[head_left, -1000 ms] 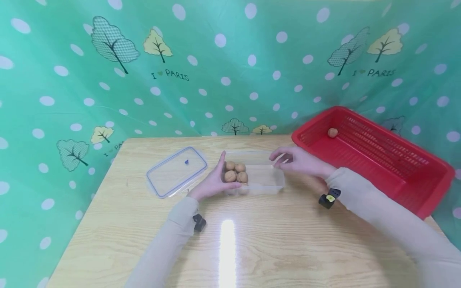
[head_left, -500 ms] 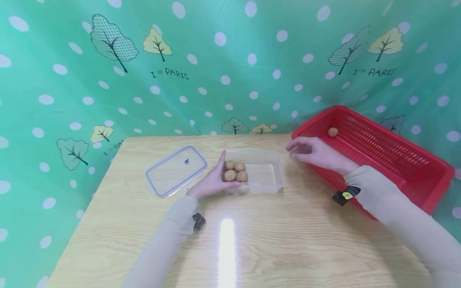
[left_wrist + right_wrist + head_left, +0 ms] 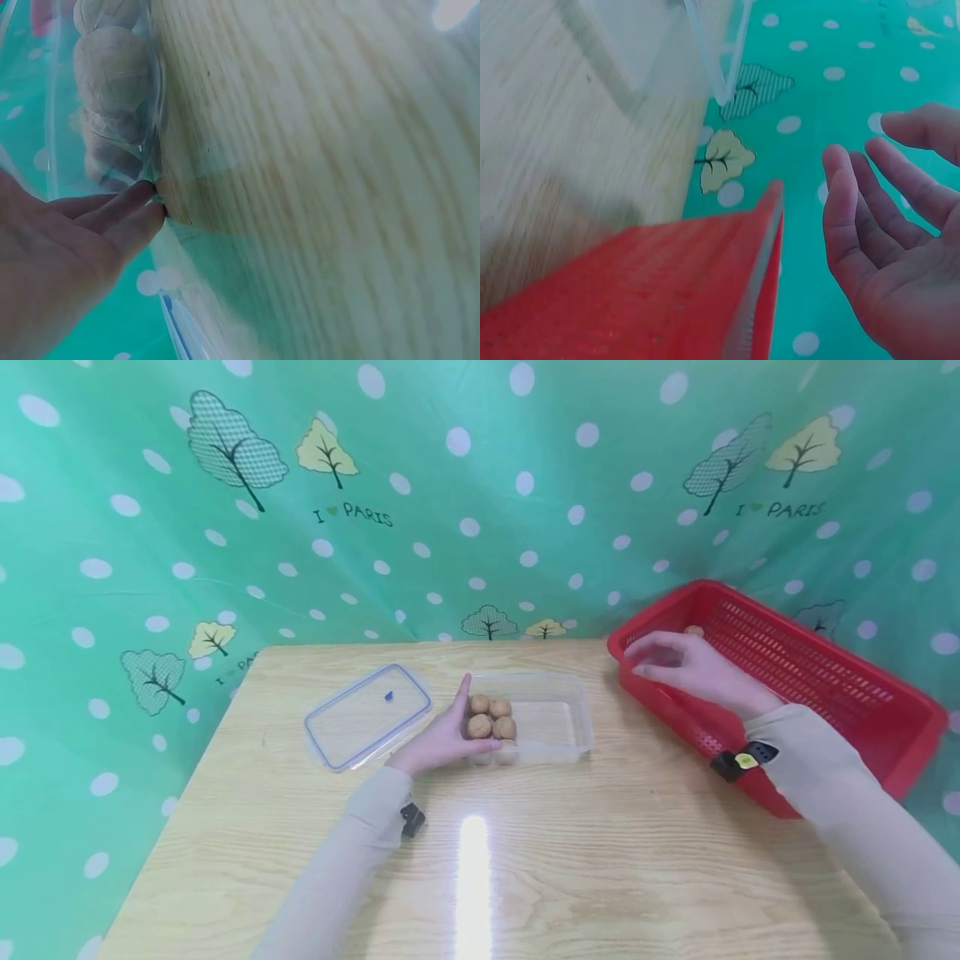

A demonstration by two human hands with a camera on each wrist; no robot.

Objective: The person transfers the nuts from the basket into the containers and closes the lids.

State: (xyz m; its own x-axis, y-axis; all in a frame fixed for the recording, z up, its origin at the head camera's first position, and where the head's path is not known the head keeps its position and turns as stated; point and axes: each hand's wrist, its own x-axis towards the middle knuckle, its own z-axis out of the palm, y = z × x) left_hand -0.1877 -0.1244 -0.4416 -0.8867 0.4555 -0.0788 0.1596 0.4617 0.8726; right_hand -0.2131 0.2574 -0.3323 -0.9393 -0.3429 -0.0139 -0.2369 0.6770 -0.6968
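A clear plastic food container (image 3: pixel 552 753) stands on the table, with several walnuts (image 3: pixel 480 727) gathered in its left part. My left hand (image 3: pixel 442 739) holds that end, thumb along the near wall and fingers toward the far side. In the left wrist view its fingertips meet the container's corner. Over the near-left rim of the red basket (image 3: pixel 810 647), my right hand (image 3: pixel 701 670) hovers with loosely bent fingers and nothing between them. One walnut (image 3: pixel 693 630) lies in the basket's far-left corner, partly hidden by that hand.
A clear lid with a blue seal (image 3: pixel 367 718) lies flat on the wooden table (image 3: pixel 585 852), left of the container. The basket's raised wall (image 3: pixel 705 262) slopes beside the right hand. A green polka-dot cloth (image 3: pixel 420 485) hangs behind the table.
My right hand has moved right, away from the container's right end to above the basket rim, and now partly covers the walnut there. My left hand and the container have stayed put.
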